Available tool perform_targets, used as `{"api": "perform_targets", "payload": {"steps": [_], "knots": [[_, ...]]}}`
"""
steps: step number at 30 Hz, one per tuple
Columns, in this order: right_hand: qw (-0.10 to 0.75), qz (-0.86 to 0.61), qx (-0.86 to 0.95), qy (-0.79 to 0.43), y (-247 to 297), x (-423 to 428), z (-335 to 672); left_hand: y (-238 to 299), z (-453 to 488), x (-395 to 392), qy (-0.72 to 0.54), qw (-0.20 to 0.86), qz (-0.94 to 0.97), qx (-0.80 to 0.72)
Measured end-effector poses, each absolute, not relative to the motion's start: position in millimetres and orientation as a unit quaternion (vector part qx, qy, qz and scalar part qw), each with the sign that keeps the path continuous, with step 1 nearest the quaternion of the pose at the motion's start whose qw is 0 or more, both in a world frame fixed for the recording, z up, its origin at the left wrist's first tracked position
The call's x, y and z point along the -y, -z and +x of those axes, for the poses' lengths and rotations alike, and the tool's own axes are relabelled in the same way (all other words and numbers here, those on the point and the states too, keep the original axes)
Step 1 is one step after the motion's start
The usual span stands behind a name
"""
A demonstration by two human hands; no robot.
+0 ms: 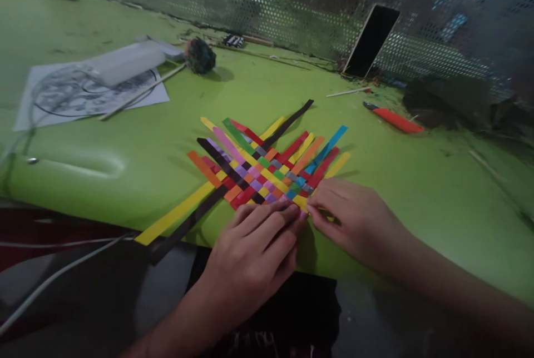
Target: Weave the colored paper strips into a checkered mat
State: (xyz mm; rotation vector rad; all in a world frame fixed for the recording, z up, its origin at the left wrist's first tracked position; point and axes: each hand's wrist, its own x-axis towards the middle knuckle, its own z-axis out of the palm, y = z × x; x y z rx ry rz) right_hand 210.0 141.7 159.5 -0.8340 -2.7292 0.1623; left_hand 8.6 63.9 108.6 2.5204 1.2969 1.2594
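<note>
A woven mat of coloured paper strips [267, 163] lies on the green table [438, 191], near its front edge. Long yellow and dark brown strips [179, 219] stick out of it to the lower left. My left hand [254, 252] rests with its fingers flat and together on the mat's near corner. My right hand [354, 219] is beside it, its fingertips pinched on the end of a yellow strip [302, 202] at that same corner. The two hands almost touch.
A red-handled cutter [394, 120] lies at the right back. A dark phone [371, 41] leans against the perforated metal wall. At the left back are a printed sheet [54, 99], a white box [125, 63], a thin stick and a dark ball of yarn [200, 55]. A white cable hangs below the table's edge.
</note>
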Motion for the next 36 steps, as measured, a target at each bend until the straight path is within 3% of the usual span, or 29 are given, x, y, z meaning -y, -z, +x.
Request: {"api": "perform_targets", "payload": {"steps": [21,36], "knots": [[0.099,-0.247,0.963,-0.046,-173.2,-143.7,207.7,-108.3,7.8,-64.6,-0.412,0.021,0.809,-0.418],[0.138,-0.255,0.954,-0.076,-161.3,-145.2,210.2,-109.2,6.9,-63.7,-0.405,0.023,0.814,-0.416]]}}
